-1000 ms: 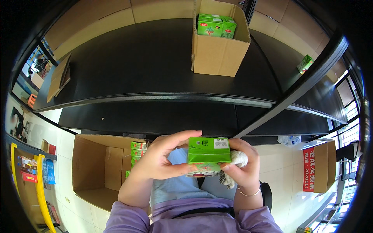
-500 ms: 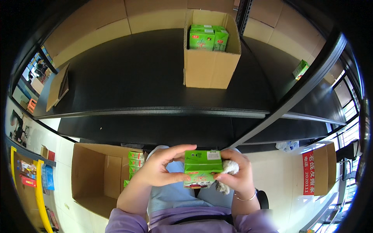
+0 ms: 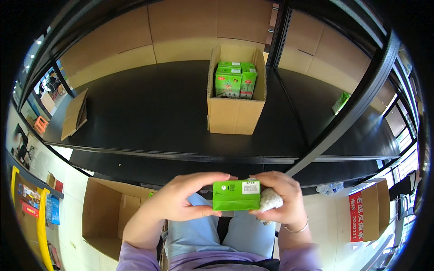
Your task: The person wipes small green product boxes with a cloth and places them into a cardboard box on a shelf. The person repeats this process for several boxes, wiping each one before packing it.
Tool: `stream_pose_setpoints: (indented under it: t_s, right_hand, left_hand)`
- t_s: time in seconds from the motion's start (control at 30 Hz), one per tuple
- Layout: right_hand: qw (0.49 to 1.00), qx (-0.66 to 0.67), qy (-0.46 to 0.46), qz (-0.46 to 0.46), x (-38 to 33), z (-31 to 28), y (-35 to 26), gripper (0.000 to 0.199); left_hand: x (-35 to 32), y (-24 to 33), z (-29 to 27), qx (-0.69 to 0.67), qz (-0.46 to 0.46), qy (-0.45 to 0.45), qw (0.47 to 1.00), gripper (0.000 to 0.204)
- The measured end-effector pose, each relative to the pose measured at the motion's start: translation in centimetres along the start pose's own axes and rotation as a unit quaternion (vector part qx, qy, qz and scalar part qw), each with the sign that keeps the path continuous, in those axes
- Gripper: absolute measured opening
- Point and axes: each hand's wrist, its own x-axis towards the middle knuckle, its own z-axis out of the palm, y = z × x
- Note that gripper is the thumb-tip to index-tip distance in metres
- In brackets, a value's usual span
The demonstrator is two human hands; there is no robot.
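A green drink carton (image 3: pixel 236 202) is held level above my lap, its flat green end with a white printed patch toward me. My left hand (image 3: pixel 186 197) is closed round its left side, thumb below and fingers along the far edge. My right hand (image 3: pixel 288 198) grips the right side and also has a bunched white cloth (image 3: pixel 271 199) against the palm, pressed to the carton. Ahead on the black shelf (image 3: pixel 149 113) stands an open cardboard box (image 3: pixel 235 118) with several similar green cartons (image 3: pixel 228 84) upright inside.
A large open cardboard box (image 3: pixel 101 217) sits at the lower left, a green carton just showing at its edge. Another carton (image 3: pixel 341 103) stands on the shelf at right, behind a slanting metal post (image 3: pixel 348 117). Folded cardboard (image 3: pixel 74 115) leans at left; a red-labelled box (image 3: pixel 377 212) is at right.
The carton has tilted so its printed front no longer shows, only its green end. My view has tipped up, so the shelf and its box appear lower. Both hands still hold on.
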Motion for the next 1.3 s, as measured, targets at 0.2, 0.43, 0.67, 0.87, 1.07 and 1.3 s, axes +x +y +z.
stream_pose_setpoints:
  t_s: [0.2,0.43,0.67,0.87,1.07,1.3]
  right_hand:
    - [0.994,-0.074,0.036,-0.065,5.5,-3.8,-1.5,0.048]
    - [0.989,-0.093,0.088,-0.070,10.9,-7.0,-0.3,0.046]
    - [0.996,-0.036,0.082,0.013,13.8,-7.3,1.1,0.052]
    - [0.997,-0.045,0.067,0.018,14.5,-7.3,2.3,0.048]
    - [0.984,-0.068,0.150,0.064,14.5,-6.5,3.1,0.046]
    - [0.964,-0.133,0.229,0.036,15.5,-5.9,3.9,0.047]
  left_hand:
    - [4.7,2.5,-3.4,0.097,0.035,0.024,0.994,0.066]
    - [10.4,4.9,-6.3,0.194,0.065,0.097,0.974,0.058]
    - [14.2,3.8,-8.3,0.292,-0.007,0.103,0.951,0.050]
    - [16.5,3.8,-9.1,0.308,-0.070,0.049,0.947,0.047]
    - [18.8,0.9,-9.5,0.142,-0.045,0.036,0.988,0.050]
    - [19.0,-0.3,-7.1,0.096,-0.001,0.101,0.990,0.068]
